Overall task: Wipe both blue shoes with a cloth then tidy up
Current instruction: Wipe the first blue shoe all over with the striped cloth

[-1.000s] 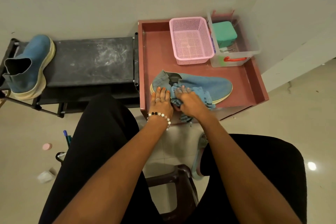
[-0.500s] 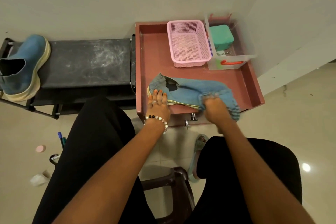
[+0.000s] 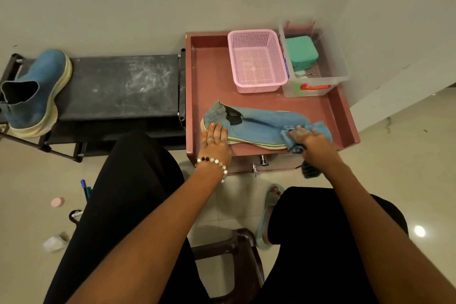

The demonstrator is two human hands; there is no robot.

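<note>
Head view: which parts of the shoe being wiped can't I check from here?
- Toe of the shoe: covered by the cloth and right hand.
- Heel's near side: under the left hand.
- Far side: turned away.
- Remaining dirt: too fine to tell.

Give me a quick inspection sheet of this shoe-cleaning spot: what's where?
Surface: red tray-top cabinet, raised rim.
Job's things: blue shoe lying on its side on the tray; blue cloth at its toe; second blue shoe on the black rack.
Clutter: pink basket, clear bin holding a green box.
Hands: left hand presses the heel flat; right hand grips the cloth.
Cables: nothing seen.
Surroundings: tiled floor with small litter, brown stool.
</note>
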